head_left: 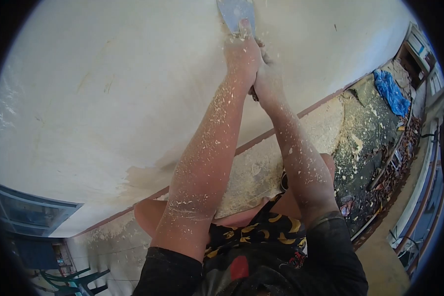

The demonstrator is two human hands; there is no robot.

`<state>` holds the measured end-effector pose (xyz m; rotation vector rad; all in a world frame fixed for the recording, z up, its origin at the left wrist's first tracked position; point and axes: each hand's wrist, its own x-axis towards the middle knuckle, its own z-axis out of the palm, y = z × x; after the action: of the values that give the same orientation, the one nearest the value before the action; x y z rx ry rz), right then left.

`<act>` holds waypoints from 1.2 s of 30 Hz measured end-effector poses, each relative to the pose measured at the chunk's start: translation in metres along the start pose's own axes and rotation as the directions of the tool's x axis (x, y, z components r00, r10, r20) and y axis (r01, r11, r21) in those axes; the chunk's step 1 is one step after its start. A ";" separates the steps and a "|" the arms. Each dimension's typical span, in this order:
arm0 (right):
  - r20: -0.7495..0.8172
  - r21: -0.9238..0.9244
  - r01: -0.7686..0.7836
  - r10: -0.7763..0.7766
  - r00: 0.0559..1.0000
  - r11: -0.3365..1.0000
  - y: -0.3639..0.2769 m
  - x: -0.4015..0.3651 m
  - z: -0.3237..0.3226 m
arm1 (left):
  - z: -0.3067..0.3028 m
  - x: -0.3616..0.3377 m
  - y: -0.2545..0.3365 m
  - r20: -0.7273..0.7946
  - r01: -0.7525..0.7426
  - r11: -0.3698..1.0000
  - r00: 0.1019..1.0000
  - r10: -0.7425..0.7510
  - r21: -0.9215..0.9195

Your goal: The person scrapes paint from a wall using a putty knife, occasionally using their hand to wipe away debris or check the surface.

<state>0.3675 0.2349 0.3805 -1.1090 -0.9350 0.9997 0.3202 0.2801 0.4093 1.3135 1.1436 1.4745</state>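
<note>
A scraper (236, 14) with a wide grey metal blade lies against the pale wall (133, 89) at the top of the view. My left hand (242, 55) is closed around it near the blade, the thumb pressed along the metal. Close behind and to the right, my right hand (270, 81) wraps the handle, most of which both hands hide. The dark end of the handle shows below, between my wrists. Pale flakes and dust cover both forearms.
Paint flakes litter the floor (251, 182) along the wall's reddish base line. To the right are a crumpled blue plastic sheet (392, 92) and dry leaves (404, 153). A window (32, 212) and a green plastic chair (76, 281) stand at lower left.
</note>
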 end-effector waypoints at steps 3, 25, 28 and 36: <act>0.032 -0.012 -0.010 0.010 0.999 1.000 -0.001 0.005 -0.010 | 0.004 -0.009 0.014 0.072 0.013 0.995 0.997 -0.006 -0.103; 0.005 -0.113 -0.006 0.006 1.000 0.994 0.008 0.011 -0.013 | -0.004 -0.020 -0.035 0.103 0.279 0.950 0.958 -0.266 -0.139; -0.025 -0.103 0.065 -0.068 0.997 0.993 0.037 0.006 -0.009 | -0.008 -0.030 -0.036 0.010 0.208 0.962 0.978 -0.209 -0.175; 0.019 -0.072 0.028 -0.027 0.999 0.997 -0.015 0.016 0.001 | -0.002 0.003 0.035 0.076 0.063 0.982 0.996 -0.050 -0.179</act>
<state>0.3732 0.2488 0.3969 -1.1462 -1.0056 0.9609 0.3175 0.2743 0.4440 1.1894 0.9688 1.4425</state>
